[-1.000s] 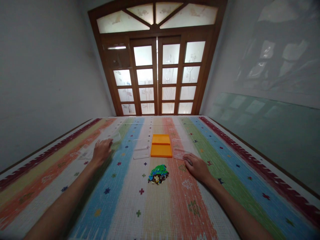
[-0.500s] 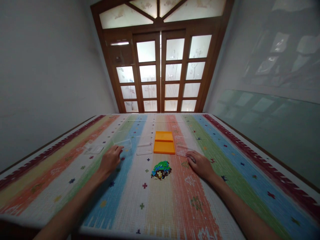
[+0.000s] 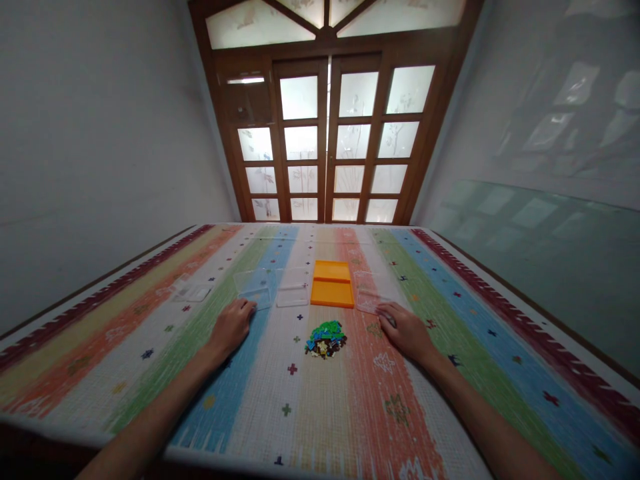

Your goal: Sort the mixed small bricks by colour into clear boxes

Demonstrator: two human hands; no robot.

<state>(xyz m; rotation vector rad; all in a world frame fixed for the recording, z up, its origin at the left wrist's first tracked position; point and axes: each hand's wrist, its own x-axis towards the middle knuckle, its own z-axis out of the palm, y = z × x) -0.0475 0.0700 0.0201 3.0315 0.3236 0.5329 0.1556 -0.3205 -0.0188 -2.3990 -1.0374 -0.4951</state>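
My left hand [image 3: 233,329] is closed, with its fingertips at the near left corner of an open clear plastic case [image 3: 256,297]. My right hand [image 3: 406,333] is also closed, its fingers at the near right corner of another clear plastic case [image 3: 369,303]. Between them lie a third open clear case [image 3: 293,302] and an open orange case [image 3: 333,293]. Nearer to me, a small heap of tiny green, blue, dark and cream pieces [image 3: 326,340] rests on the cloth. Both thumbs are only partly visible.
Farther left lies one more clear plastic case [image 3: 195,292]. A striped cloth [image 3: 270,413] covers the table. Beyond the table's far edge stands a wooden door [image 3: 327,133] with frosted panes, and walls rise at both sides.
The left clear case, tilted in my left hand before, now lies flatter on the cloth, and that hand is lower. My right hand stays at its case. The view has shifted slightly.
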